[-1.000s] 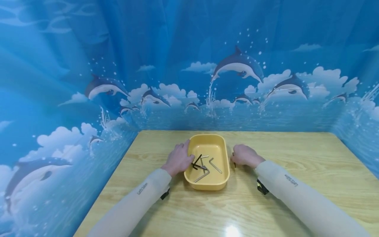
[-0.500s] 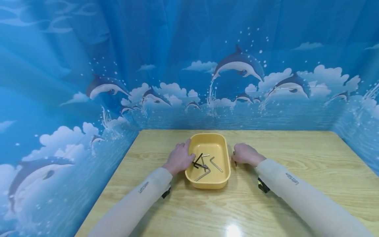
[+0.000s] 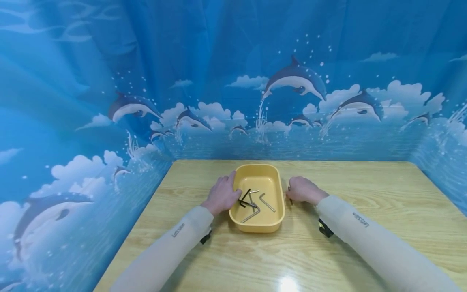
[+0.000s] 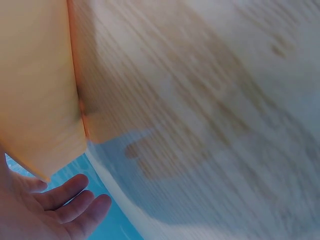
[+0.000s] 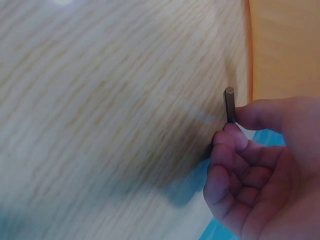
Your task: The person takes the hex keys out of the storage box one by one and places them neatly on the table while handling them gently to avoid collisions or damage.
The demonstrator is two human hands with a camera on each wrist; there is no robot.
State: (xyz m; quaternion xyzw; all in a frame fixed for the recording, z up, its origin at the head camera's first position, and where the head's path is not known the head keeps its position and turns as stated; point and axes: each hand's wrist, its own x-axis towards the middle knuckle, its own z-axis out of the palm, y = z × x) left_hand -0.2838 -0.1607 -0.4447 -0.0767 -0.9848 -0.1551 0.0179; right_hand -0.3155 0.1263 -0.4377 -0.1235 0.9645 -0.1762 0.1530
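Note:
My left hand (image 3: 221,195) grips the left rim of a yellow plastic tray (image 3: 257,228) in the head view, the thumb reaching over the edge. In the left wrist view, several fingers (image 4: 75,205) stand off the tray's outer wall (image 4: 37,90). Several hex keys, some silver (image 3: 267,202) and some black (image 3: 245,195), lie loose inside the tray, towards its near end. Just right of the tray, my right hand (image 3: 303,190) pinches a dark metal hex key (image 5: 230,105) between thumb and index finger. Only one end of that key shows; the rest is hidden by the fingers.
The tray stands on a light wood-grain table (image 3: 350,227). Behind the table and at its sides hangs a blue curtain (image 3: 219,61) printed with dolphins. Light reflects off the table's near part.

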